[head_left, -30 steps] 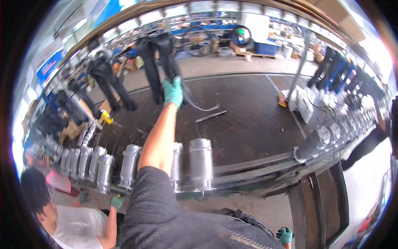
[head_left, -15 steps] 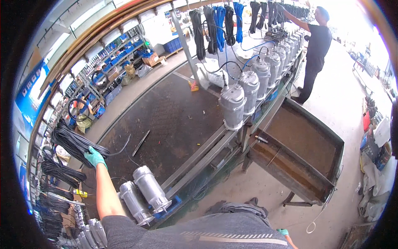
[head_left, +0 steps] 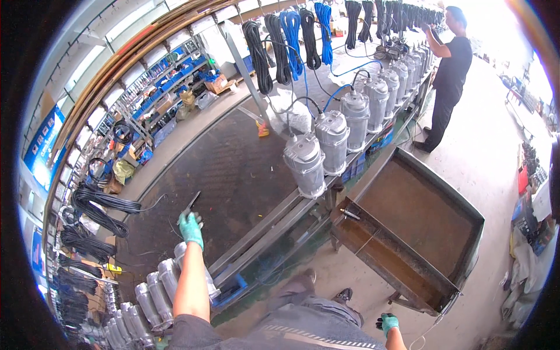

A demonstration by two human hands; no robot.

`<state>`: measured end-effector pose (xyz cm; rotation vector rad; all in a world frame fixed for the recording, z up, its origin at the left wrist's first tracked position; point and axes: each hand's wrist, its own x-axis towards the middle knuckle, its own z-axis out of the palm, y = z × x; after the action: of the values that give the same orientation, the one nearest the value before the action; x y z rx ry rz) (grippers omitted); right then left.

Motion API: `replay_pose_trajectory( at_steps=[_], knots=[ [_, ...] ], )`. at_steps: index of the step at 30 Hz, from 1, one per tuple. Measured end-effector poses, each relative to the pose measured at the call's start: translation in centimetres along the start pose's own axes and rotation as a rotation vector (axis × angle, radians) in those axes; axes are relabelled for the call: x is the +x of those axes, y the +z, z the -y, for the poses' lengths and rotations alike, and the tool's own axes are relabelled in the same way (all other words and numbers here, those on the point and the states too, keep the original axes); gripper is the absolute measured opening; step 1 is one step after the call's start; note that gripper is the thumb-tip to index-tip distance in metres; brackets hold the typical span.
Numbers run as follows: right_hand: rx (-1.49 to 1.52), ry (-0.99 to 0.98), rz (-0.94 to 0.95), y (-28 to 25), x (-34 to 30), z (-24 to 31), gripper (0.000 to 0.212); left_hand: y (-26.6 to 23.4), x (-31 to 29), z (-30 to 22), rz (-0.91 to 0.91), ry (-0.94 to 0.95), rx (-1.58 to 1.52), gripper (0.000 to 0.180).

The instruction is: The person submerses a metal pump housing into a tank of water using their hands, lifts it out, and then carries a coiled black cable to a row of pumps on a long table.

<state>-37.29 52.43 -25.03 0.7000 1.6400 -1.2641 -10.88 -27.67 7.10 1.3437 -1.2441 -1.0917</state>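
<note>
My left hand [head_left: 191,228], in a green glove with grey fingertips, is over the dark tabletop. Its thumb and fingers are apart at the near end of a long thin metal tool [head_left: 195,199]; whether they touch it I cannot tell. A thin dark cable end lies left of that hand. Further left, a coiled black cable [head_left: 102,201] hangs at the table's edge, out of my grasp. Below my left forearm stand several silver metal cylinders [head_left: 156,294]. Low on the right, my right hand [head_left: 387,322], also gloved, hangs above the floor with loosely bent fingers and nothing visible in it.
Silver motor housings [head_left: 306,166] with cables line the table's right edge. Black and blue cable coils [head_left: 290,44] hang above them. A brown metal tray [head_left: 417,198] stands right of the table. Another person [head_left: 452,76] stands at the back right, arms raised toward hanging cables.
My left hand has let go of the coiled black cable and moved right to the metal tool. My right hand has come further into view. The view has shifted; the other person's arms have drawn in.
</note>
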Motion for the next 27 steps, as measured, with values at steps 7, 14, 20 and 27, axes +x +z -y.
replay_pose_trajectory(
  at_steps=[7, 14, 20, 27],
  knots=[
    [0.133, -0.055, -0.16, 1.0, -2.9, 1.1, 0.019, 20.5, 6.2, -7.3, 0.377, 0.164, -0.007, 0.028],
    [-0.9, -0.403, -0.246, 1.9, -2.7, -10.0, 0.032, 41.5, 15.8, -14.2, 0.491, 0.269, -0.049, 0.041],
    [-0.419, -0.167, -0.402, 8.7, -6.3, -8.3, 0.029, 51.6, 23.9, -16.6, 0.393, 0.443, 0.035, 0.066],
    [-0.262, -0.132, -0.475, 11.8, -8.6, -6.5, 0.026, 51.8, 18.4, -13.2, 0.261, 0.638, -0.011, 0.028]
  ],
)
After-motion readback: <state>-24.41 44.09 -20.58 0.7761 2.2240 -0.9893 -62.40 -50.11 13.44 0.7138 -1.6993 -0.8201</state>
